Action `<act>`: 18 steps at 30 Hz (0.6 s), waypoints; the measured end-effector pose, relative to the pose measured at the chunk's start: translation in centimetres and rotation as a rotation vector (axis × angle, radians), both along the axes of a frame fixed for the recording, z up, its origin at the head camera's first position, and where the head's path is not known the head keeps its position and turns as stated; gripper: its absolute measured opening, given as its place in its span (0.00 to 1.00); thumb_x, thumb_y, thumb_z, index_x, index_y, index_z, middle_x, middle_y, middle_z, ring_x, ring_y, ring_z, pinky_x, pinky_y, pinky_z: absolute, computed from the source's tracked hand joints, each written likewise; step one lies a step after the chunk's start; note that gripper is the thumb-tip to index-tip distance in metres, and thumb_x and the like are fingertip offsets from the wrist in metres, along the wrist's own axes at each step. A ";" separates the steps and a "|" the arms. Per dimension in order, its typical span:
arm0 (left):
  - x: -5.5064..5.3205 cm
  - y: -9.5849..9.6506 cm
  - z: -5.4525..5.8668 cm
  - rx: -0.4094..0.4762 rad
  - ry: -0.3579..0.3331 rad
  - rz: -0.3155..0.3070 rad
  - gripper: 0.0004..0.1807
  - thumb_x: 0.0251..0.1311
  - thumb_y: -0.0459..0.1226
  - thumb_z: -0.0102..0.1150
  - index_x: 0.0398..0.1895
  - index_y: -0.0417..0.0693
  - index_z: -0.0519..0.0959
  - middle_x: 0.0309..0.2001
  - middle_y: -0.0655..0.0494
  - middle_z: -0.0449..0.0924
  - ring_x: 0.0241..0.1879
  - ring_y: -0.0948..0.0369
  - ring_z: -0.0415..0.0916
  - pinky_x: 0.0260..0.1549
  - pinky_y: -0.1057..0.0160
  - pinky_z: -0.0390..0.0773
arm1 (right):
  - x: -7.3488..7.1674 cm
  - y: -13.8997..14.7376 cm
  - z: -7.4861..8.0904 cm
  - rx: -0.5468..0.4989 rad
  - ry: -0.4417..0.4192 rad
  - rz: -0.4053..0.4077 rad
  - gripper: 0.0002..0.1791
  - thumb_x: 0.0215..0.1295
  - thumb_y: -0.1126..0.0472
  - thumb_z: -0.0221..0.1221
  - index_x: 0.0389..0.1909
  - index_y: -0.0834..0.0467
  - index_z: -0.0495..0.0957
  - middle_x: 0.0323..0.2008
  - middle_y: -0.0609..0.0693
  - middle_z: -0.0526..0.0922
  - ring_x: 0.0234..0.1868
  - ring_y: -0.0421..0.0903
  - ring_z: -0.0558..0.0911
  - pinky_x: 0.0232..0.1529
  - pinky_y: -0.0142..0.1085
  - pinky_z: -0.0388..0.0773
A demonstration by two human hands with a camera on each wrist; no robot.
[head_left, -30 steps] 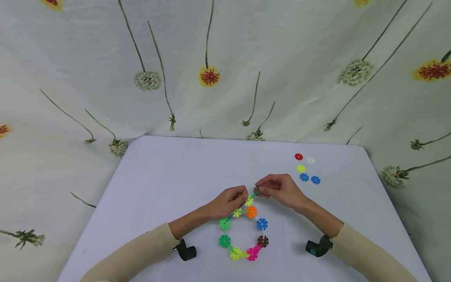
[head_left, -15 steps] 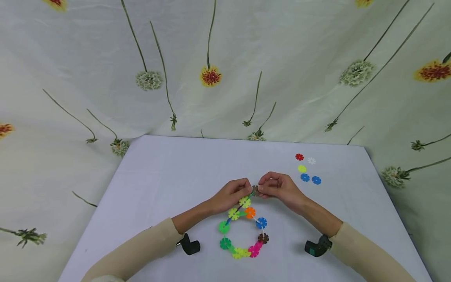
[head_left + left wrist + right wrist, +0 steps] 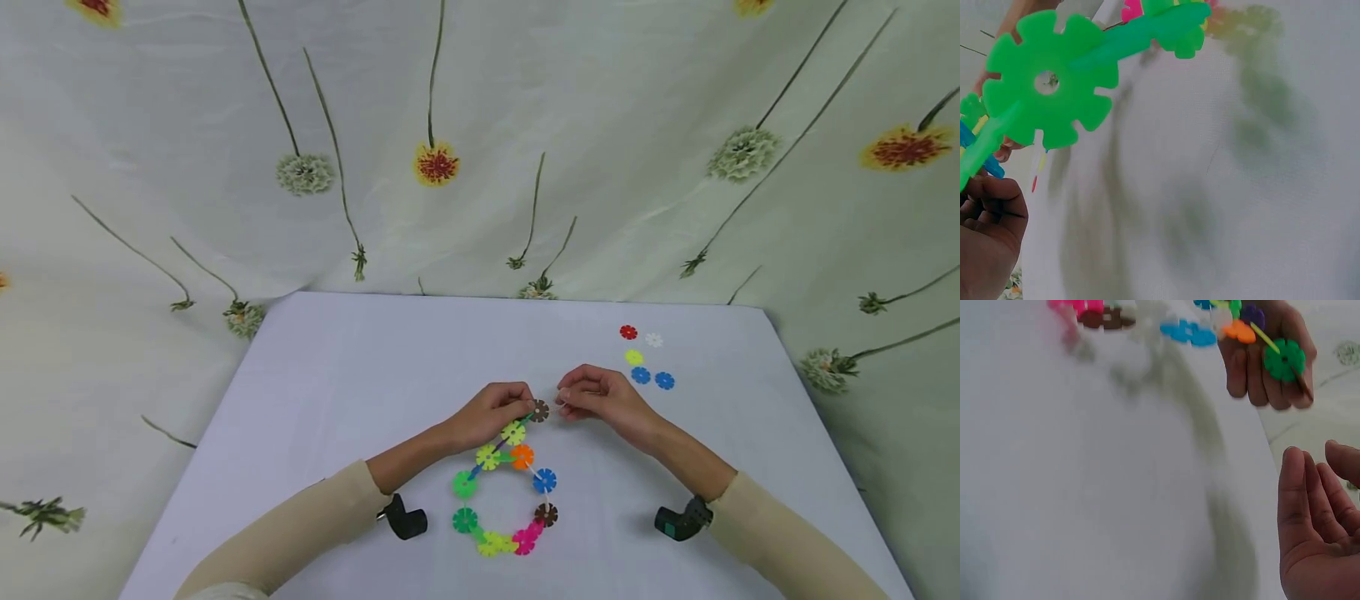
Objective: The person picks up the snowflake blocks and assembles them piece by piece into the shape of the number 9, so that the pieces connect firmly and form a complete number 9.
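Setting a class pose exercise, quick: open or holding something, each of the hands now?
Left hand: closed, holding the chain of joined discs near its brown end disc.
Right hand: open, thumb and fingers apart, nothing seen between them.

White table (image 3: 390, 350) with a straight far edge, pale grey-green cloth (image 3: 630, 92) behind it and along both sides, printed with long-stemmed yellow-red blooms (image 3: 437, 163) and whitish puffy flowers (image 3: 304, 174), soft diffuse light.
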State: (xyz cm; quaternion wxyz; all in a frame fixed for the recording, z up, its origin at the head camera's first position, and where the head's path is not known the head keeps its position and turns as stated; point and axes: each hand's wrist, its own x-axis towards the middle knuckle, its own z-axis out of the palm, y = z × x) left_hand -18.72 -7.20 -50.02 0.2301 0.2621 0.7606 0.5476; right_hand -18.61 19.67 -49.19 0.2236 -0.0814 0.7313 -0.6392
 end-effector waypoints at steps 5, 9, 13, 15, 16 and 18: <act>0.0 -0.3 0.0 0.010 -0.002 -0.003 0.13 0.83 0.38 0.48 0.41 0.40 0.78 0.30 0.57 0.69 0.32 0.61 0.68 0.36 0.69 0.69 | -1.4 4.0 -1.1 0.164 0.113 -0.144 0.22 0.76 0.57 0.66 0.60 0.68 0.77 0.52 0.65 0.88 0.45 0.43 0.89 0.49 0.32 0.88; 0.0 -0.4 -0.1 0.007 0.006 -0.002 0.13 0.83 0.38 0.48 0.41 0.39 0.79 0.30 0.55 0.69 0.32 0.60 0.68 0.37 0.70 0.70 | -1.9 7.1 -1.6 0.399 0.245 -0.236 0.18 0.75 0.57 0.67 0.57 0.63 0.81 0.51 0.62 0.87 0.44 0.46 0.85 0.44 0.31 0.83; 0.2 -0.5 -0.1 0.002 -0.001 0.002 0.13 0.83 0.38 0.48 0.41 0.39 0.79 0.30 0.51 0.70 0.33 0.60 0.68 0.37 0.70 0.70 | -2.1 9.1 -1.9 0.661 0.355 -0.284 0.17 0.74 0.55 0.67 0.55 0.61 0.82 0.50 0.60 0.86 0.44 0.50 0.80 0.41 0.33 0.77; 0.2 -0.5 -0.2 0.005 -0.003 0.003 0.13 0.83 0.38 0.48 0.41 0.39 0.78 0.30 0.50 0.69 0.32 0.60 0.68 0.37 0.70 0.70 | -2.2 9.7 -2.1 0.744 0.384 -0.298 0.18 0.72 0.54 0.68 0.55 0.61 0.82 0.49 0.61 0.85 0.44 0.53 0.80 0.41 0.35 0.76; 0.2 -0.5 -0.2 0.007 -0.003 0.004 0.13 0.83 0.38 0.48 0.41 0.39 0.78 0.30 0.50 0.69 0.32 0.60 0.68 0.37 0.70 0.69 | -2.2 9.9 -2.2 0.775 0.396 -0.302 0.19 0.72 0.53 0.68 0.55 0.62 0.82 0.49 0.62 0.84 0.45 0.54 0.80 0.41 0.36 0.75; 0.2 -0.5 -0.2 0.009 -0.003 0.001 0.13 0.83 0.38 0.47 0.41 0.39 0.78 0.30 0.51 0.68 0.32 0.61 0.67 0.37 0.70 0.69 | -2.2 10.1 -2.3 0.819 0.409 -0.306 0.21 0.71 0.53 0.69 0.55 0.63 0.82 0.49 0.63 0.83 0.47 0.57 0.80 0.42 0.39 0.76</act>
